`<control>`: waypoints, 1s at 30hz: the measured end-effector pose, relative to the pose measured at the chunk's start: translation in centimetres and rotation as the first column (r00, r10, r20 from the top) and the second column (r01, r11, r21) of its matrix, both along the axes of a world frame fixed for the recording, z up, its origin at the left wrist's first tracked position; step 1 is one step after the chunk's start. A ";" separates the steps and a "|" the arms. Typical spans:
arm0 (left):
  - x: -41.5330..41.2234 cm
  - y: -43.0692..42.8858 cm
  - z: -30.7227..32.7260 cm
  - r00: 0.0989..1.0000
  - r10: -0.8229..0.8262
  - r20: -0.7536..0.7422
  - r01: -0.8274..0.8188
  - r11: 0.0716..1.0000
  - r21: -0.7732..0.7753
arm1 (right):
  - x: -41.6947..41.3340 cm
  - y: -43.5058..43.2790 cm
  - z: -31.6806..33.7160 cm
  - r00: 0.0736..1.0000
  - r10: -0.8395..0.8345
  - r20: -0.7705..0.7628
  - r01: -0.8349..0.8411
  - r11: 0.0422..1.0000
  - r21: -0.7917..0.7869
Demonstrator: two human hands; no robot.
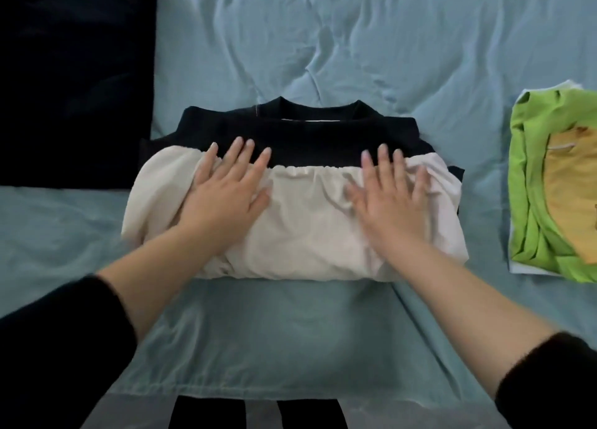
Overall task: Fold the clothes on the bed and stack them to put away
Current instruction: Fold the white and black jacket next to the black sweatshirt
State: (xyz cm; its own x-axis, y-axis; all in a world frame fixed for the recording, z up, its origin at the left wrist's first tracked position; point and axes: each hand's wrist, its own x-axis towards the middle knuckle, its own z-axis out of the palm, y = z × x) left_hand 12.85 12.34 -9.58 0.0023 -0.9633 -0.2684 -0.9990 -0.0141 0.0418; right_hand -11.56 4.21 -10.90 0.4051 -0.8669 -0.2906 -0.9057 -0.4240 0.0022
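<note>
Blue bed (355, 41) bears navy cloth (74, 79), black top (307, 131), clothes stack (529, 186).

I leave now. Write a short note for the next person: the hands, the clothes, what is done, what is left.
Left hand: open, flat on the cream garment. Right hand: the same.
The cream garment lies folded on a folded black top on the bed. At right, a yellow shirt on a green shirt, folded.
Done: these four folds.
Left: perhaps join the stacks, put away. Dark cloth at left: unclear whether clothing.
</note>
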 end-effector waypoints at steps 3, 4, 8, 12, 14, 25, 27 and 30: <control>2.3 2.4 0.6 0.998 0.016 0.064 -0.015 1.000 -0.018 | -2.0 0.3 0.7 0.983 0.176 -0.050 -0.175 0.984 0.019; 4.1 3.4 0.3 0.996 0.042 0.077 -0.047 0.996 0.074 | -3.7 -0.4 0.8 0.986 0.141 -0.085 -0.135 0.988 0.075; 6.9 3.7 -0.6 0.994 0.062 0.092 -0.080 0.974 0.214 | -6.3 -1.2 0.7 0.985 0.071 -0.156 -0.063 0.996 0.057; 1.9 1.8 0.0 0.999 0.024 0.041 -0.021 0.998 -0.065 | -1.9 0.5 1.0 0.992 0.111 0.061 -0.105 0.990 -0.093; 2.1 1.3 -0.7 0.991 0.132 0.034 -0.132 0.991 -0.002 | -2.3 -0.6 0.5 0.996 0.088 0.012 -0.088 0.995 -0.052; -5.0 1.5 0.1 0.929 0.254 -0.270 -0.241 0.967 0.081 | -9.8 0.4 2.8 0.353 -0.878 0.323 0.713 0.476 0.514; -8.6 1.5 0.2 0.854 0.285 -0.435 -0.218 0.956 0.199 | -10.6 0.7 3.4 0.141 -0.954 0.263 0.650 0.290 0.702; -10.4 -0.3 -0.6 0.714 0.453 -0.534 -0.289 0.885 0.364 | -10.4 0.8 4.8 -0.018 -0.987 0.162 0.537 0.127 0.834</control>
State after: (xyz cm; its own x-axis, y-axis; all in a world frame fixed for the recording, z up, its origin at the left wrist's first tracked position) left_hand 2.45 12.07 -10.18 0.1090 -0.8235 -0.5567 -0.6825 -0.4692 0.5604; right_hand -21.98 5.01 -6.05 -0.2279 -0.5397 -0.8104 -0.2135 0.8398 -0.4992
